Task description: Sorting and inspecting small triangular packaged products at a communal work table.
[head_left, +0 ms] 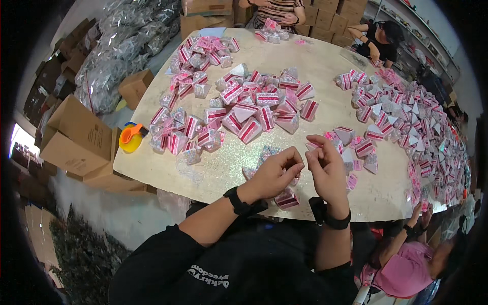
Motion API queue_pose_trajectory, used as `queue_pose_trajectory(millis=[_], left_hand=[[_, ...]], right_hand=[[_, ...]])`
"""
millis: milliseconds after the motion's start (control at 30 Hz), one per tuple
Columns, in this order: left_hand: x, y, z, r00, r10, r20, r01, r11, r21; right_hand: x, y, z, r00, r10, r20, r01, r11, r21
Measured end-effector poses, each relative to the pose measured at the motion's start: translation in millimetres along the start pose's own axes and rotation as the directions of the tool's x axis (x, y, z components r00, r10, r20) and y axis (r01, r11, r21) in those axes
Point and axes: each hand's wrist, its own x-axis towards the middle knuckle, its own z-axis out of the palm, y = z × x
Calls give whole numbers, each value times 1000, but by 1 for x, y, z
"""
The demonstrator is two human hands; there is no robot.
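Observation:
My left hand point(277, 173) is at the table's near edge, its thumb and fingertips pressed together. Close beside it on the right, my right hand point(328, 170) is curled with thumb and index finger pinched. Anything thin between the fingertips is too small to make out. Under and around my left hand lie a few glittery wedge-shaped cake-slice ornaments, one of them a pink-and-white cake-slice ornament point(287, 199) just below it. More ornaments with pink tags point(352, 181) rest right of my right hand. A large heap of cake-slice ornaments point(249, 109) lies beyond both hands.
The pale table point(325, 71) also bears a big ornament pile point(406, 117) at right. A yellow-and-orange tape dispenser point(131, 137) sits at its left edge, near an open cardboard box point(81, 137). Co-workers work at the far side, far right and near right point(406, 264).

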Motion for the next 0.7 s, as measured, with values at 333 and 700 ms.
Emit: queue_pose_trajectory(millis=[333, 700], left_hand=[[-4, -4, -2, 997, -6, -71, 6, 1000, 0], [-2, 5, 6, 997, -18, -74, 12, 997, -79]], right_hand=[[-32, -18, -17, 970, -43, -241, 41, 999, -14], [-17, 2, 5, 997, -24, -79, 22, 1000, -16]])
